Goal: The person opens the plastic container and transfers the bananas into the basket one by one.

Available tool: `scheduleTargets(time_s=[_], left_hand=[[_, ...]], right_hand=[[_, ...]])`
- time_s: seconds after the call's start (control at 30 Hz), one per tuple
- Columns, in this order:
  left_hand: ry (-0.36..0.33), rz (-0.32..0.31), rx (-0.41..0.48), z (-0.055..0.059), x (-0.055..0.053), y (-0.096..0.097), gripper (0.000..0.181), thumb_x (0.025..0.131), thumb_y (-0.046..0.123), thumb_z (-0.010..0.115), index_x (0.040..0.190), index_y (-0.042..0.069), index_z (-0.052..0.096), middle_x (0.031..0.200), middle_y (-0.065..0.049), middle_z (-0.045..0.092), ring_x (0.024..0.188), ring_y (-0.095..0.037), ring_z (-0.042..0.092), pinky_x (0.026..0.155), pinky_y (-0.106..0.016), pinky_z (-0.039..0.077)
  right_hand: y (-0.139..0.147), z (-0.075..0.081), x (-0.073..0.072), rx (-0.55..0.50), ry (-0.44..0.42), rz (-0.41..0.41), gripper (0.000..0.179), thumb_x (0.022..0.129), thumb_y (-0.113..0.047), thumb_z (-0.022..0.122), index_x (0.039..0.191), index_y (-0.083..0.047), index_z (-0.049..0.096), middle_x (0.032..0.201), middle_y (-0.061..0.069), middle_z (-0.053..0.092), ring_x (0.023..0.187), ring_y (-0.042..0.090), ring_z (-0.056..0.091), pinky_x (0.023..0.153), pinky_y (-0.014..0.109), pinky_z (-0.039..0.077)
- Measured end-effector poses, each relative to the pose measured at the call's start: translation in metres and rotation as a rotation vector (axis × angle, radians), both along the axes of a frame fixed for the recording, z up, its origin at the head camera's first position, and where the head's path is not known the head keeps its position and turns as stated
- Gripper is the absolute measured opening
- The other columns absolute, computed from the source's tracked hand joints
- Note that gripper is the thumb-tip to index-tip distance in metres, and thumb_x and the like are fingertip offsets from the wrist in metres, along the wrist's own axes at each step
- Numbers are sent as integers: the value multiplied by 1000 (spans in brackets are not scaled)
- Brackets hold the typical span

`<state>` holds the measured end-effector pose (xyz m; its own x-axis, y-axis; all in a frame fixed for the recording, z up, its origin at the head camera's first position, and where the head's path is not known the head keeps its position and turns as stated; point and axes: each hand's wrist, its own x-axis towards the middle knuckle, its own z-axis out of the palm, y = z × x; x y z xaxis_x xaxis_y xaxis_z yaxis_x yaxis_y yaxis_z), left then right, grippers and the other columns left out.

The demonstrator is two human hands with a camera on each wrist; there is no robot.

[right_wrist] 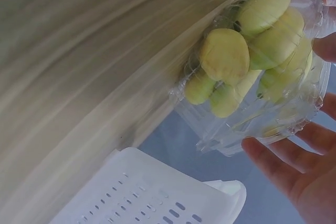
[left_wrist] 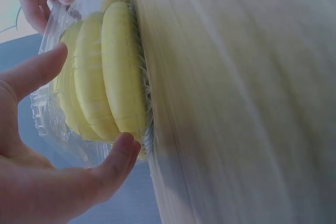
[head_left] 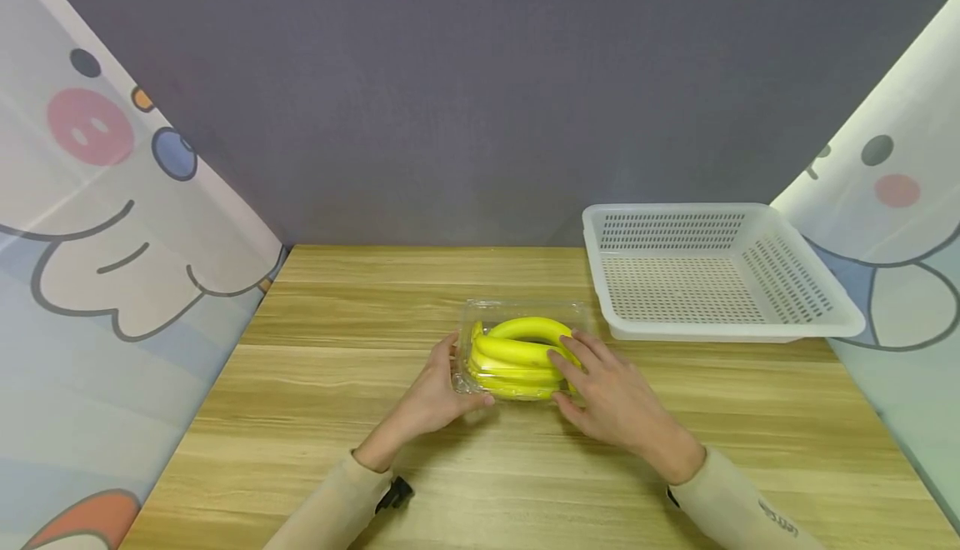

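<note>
A clear plastic clamshell box (head_left: 471, 310) sits on the table, with several yellow bananas (head_left: 517, 358) inside it. My left hand (head_left: 435, 392) holds the box's left end, thumb along the near side and fingers around the far side. In the left wrist view its thumb and fingertips lie against the plastic beside the bananas (left_wrist: 123, 72). At the other end, my right hand (head_left: 615, 396) rests spread over the box's right side, thumb near the front edge. The right wrist view shows its fairly straight fingers (right_wrist: 273, 163) at the rim, the banana tips (right_wrist: 226, 56) facing the camera.
A white slotted plastic basket (head_left: 607, 300) stands at the back right of the wooden table (head_left: 300, 417), close to the box. A dark grey panel (head_left: 450, 100) rises behind the table, and cartoon-printed cloths (head_left: 187, 242) hang at both sides.
</note>
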<state>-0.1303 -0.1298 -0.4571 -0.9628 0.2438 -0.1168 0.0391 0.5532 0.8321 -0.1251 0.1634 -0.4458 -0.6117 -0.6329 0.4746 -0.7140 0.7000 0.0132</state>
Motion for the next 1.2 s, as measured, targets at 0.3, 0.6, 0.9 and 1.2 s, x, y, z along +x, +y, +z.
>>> scheduleTargets(time_s=[0.3,0.6,0.9,1.2], left_hand=[[-16,-1,8,-1,-1,-2,120,73,37,92,159,2,16,142,-23,45,128,-40,51,106,-60,42],[-35,0,16,-1,-1,-3,119,74,38,91,159,4,16,143,-22,45,129,-39,50,106,-60,43],[-35,5,16,-1,-1,-2,117,74,36,92,159,4,18,142,-21,45,128,-39,50,106,-60,42],[-50,14,25,0,2,-1,117,73,32,92,159,5,17,143,-21,45,128,-39,50,106,-61,42]], right_hand=[[2,-1,-3,1,73,29,51,83,-37,70,124,-7,71,127,20,65,117,42,61,75,49,61],[2,-3,-6,-20,136,50,48,90,-41,57,119,-7,73,121,19,68,112,41,64,73,47,61],[2,-1,-8,-46,165,47,48,94,-41,51,117,-7,75,119,18,70,109,40,66,63,44,62],[3,6,-9,-58,130,52,45,87,-38,61,116,-6,75,119,18,71,106,40,67,73,48,62]])
